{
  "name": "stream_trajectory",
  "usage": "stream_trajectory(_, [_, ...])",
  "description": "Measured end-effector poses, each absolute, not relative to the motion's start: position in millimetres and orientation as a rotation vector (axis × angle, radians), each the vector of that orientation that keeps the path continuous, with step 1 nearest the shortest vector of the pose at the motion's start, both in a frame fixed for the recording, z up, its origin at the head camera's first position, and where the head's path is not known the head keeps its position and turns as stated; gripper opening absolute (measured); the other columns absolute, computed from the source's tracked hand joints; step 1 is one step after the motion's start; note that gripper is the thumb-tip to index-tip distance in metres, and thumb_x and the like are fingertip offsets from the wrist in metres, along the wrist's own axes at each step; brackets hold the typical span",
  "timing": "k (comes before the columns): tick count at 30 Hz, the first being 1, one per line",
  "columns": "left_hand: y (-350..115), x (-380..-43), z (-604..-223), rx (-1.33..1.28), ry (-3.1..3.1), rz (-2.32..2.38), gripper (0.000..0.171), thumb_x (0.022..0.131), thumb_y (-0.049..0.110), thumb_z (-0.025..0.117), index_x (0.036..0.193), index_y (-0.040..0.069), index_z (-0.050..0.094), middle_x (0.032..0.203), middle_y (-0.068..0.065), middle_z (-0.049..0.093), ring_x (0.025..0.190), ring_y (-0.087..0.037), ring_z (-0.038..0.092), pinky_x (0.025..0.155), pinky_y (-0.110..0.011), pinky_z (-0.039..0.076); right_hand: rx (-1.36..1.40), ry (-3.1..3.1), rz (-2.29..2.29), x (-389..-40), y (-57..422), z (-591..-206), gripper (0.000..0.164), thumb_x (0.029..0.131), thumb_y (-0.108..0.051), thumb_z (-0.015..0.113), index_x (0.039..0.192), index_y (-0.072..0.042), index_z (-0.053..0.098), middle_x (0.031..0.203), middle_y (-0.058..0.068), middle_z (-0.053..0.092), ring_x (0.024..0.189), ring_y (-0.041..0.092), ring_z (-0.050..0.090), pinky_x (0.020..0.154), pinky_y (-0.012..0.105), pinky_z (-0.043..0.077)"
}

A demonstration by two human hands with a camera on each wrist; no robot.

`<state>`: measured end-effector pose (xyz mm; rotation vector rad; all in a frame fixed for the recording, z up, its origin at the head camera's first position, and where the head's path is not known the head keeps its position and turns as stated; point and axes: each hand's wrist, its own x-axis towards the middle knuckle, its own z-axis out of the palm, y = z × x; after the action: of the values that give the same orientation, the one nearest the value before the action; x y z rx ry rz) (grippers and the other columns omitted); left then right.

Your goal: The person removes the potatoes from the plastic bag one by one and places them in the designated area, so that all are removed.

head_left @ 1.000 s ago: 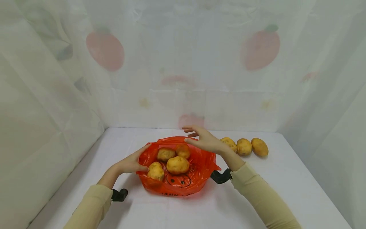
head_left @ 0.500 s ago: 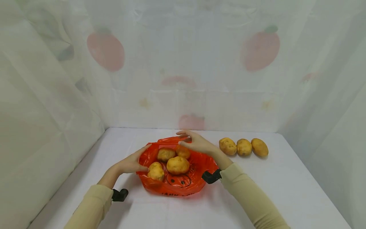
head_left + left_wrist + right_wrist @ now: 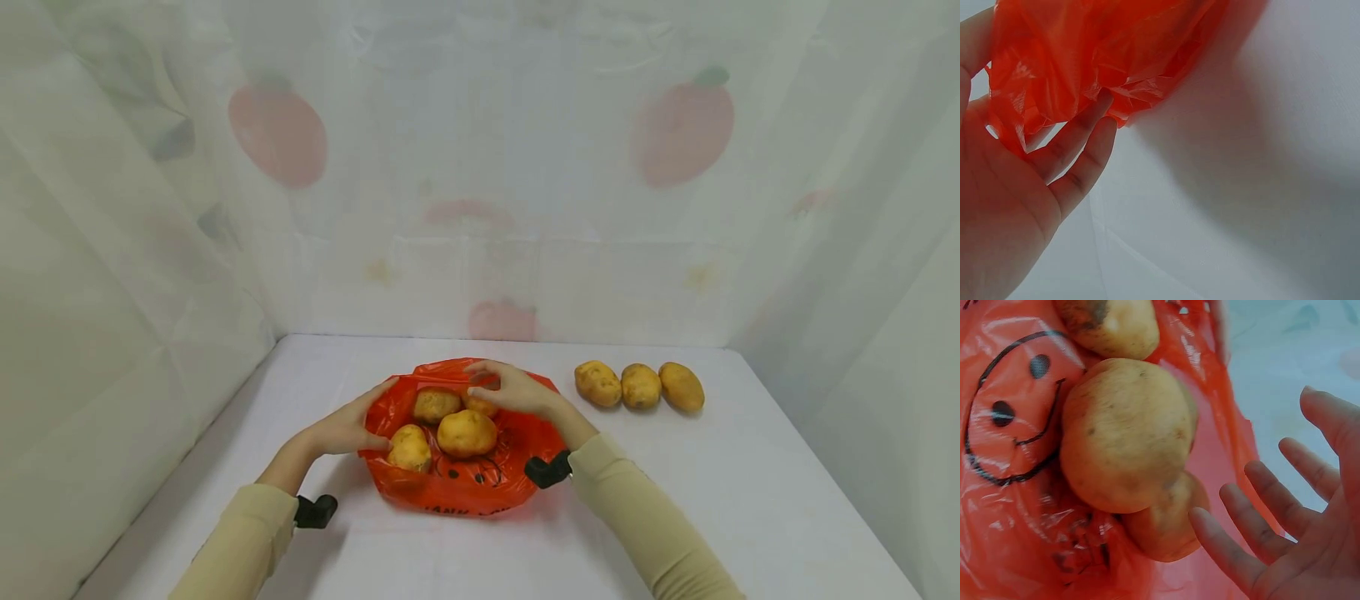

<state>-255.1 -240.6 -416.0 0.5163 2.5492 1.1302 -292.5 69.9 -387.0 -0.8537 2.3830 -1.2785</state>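
Note:
A red plastic bag (image 3: 525,458) with a printed smiley face lies spread on the white table, its mouth facing up. Several potatoes (image 3: 467,433) are inside it. My left hand (image 3: 341,429) holds the bag's left rim, thumb on the inner side by the leftmost potato (image 3: 410,450) and fingers outside. In the left wrist view, red plastic (image 3: 1097,56) hangs between the thumb side and the fingers. My right hand (image 3: 517,393) hovers with spread fingers over the back right of the bag, above another potato (image 3: 1166,525). Nothing is in its grasp.
Three loose potatoes (image 3: 641,387) stand in a row on the white table (image 3: 675,483), right of the bag. Pale curtains with faded fruit prints (image 3: 277,133) enclose the table at the back and sides. Black wrist mounts (image 3: 315,511) stick out below both hands.
My right hand has moved left and down from above the bag's back right, lowering toward the potatoes inside. The leftmost loose potato now shows fully. The left hand stays put.

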Motion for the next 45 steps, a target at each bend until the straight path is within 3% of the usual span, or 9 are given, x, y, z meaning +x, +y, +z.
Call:
stream_trajectory(20, [-240, -253, -413, 0.53, 2.555, 1.118, 0.098, 0.075, 0.018, 0.074, 0.149, 0.022, 0.01, 0.153, -0.011, 0.012, 0.135, -0.037, 0.022, 0.102, -0.056, 0.033, -0.944, 2.443, -1.114, -288, 69, -412, 0.042, 0.09, -0.027, 0.059, 0.125, -0.006, 0.051, 0.121, 0.01, 0.057, 0.11, 0.02, 0.054, 0.094, 0.036, 0.045])
stream_trajectory(26, [-241, -253, -414, 0.507, 2.558, 1.108, 0.098, 0.075, 0.02, 0.074, 0.149, 0.024, 0.01, 0.154, -0.011, 0.01, 0.135, -0.038, 0.022, 0.102, -0.056, 0.032, -0.978, 2.444, -1.07, -287, 68, -415, 0.043, 0.09, -0.028, 0.059, 0.126, -0.005, 0.051, 0.121, 0.009, 0.057, 0.113, 0.022, 0.053, 0.095, 0.037, 0.044])
stream_trajectory(34, [-240, -253, -415, 0.51, 2.556, 1.11, 0.098, 0.074, 0.021, 0.075, 0.149, 0.023, 0.011, 0.153, -0.012, 0.014, 0.133, -0.037, 0.026, 0.101, -0.056, 0.034, -0.984, 2.463, -0.953, -285, 66, -426, 0.043, 0.088, -0.032, 0.061, 0.126, -0.012, 0.053, 0.125, 0.0, 0.055, 0.111, 0.013, 0.049, 0.099, 0.034, 0.04])
stream_trajectory(45, [-242, -251, -415, 0.506, 2.561, 1.114, 0.099, 0.074, 0.021, 0.074, 0.149, 0.022, 0.01, 0.152, -0.014, 0.015, 0.131, -0.037, 0.029, 0.1, -0.055, 0.036, -1.049, 2.474, -0.889, -280, 61, -427, 0.052, 0.086, -0.032, 0.063, 0.13, -0.01, 0.048, 0.132, 0.004, 0.048, 0.121, 0.017, 0.043, 0.105, 0.036, 0.035])
